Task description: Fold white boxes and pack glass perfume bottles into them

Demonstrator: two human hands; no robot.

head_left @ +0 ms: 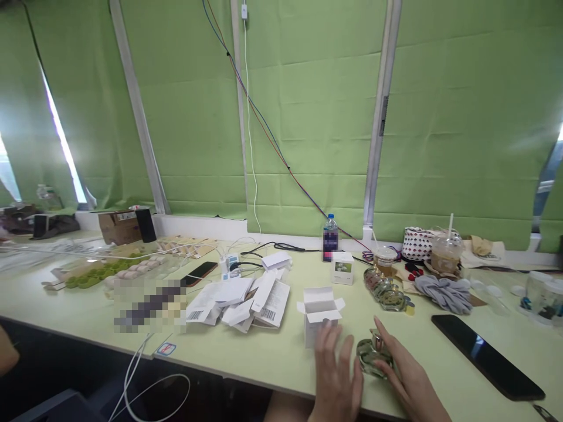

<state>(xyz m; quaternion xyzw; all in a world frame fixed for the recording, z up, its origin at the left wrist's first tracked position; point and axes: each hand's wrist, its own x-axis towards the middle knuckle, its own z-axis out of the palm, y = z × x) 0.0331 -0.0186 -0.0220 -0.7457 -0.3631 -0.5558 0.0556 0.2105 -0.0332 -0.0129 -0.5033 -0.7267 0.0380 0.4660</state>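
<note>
My right hand (407,372) grips a round, clear glass perfume bottle (368,356) with a shiny silver neck, close to the table's front edge. Beside it, my left hand (335,372) has its fingers stretched and somewhat apart, a little blurred. A small white carton (313,334) stands upright just behind those fingers, its top flaps folded out. Whether the fingertips touch the carton, I cannot tell. Several similar glass bottles (387,293) lie in a row farther back on the right.
Flattened white cartons (246,299) are heaped left of centre. A closed white box (342,269) and a drink bottle (330,239) stand behind. A large black phone (486,356) lies at right, near iced drinks (445,255) and a grey cloth (444,293). White cables (132,375) hang over the front edge.
</note>
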